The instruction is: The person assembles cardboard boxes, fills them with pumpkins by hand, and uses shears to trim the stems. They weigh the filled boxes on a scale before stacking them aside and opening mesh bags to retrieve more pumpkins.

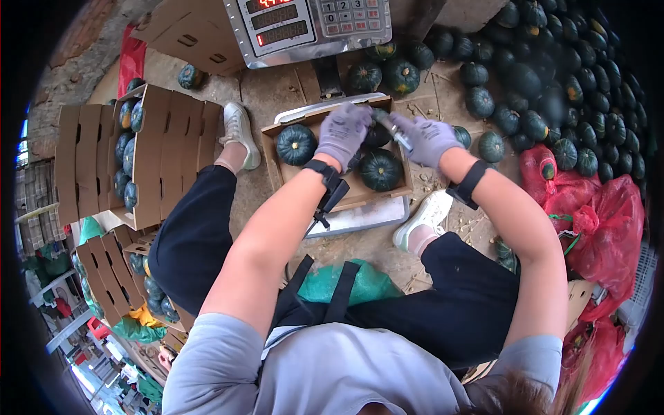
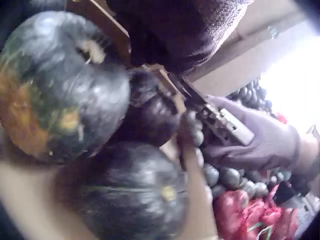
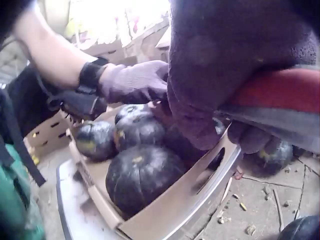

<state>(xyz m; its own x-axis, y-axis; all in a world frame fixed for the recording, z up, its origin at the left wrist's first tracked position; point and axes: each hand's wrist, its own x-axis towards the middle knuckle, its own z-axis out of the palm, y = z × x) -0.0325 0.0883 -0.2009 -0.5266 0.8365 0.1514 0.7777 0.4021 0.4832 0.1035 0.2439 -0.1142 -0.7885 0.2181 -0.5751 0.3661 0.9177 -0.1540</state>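
Observation:
Both hands wear grey-purple gloves. Over the cardboard box, my left hand grips a dark green squash near the box's far side; its fingertips are partly hidden. My right hand holds a narrow metal tool. The tool's red and grey handle shows in the right wrist view, and its slim dark end points to the left hand's fingers. In the same box lie a round squash at the left and another squash at the near right.
The box sits on a pale scale platform between the person's shoes. Beyond it stands the scale's lit display. Stacked cartons of squash are on the left. Many loose squash cover the floor at right, near red mesh bags.

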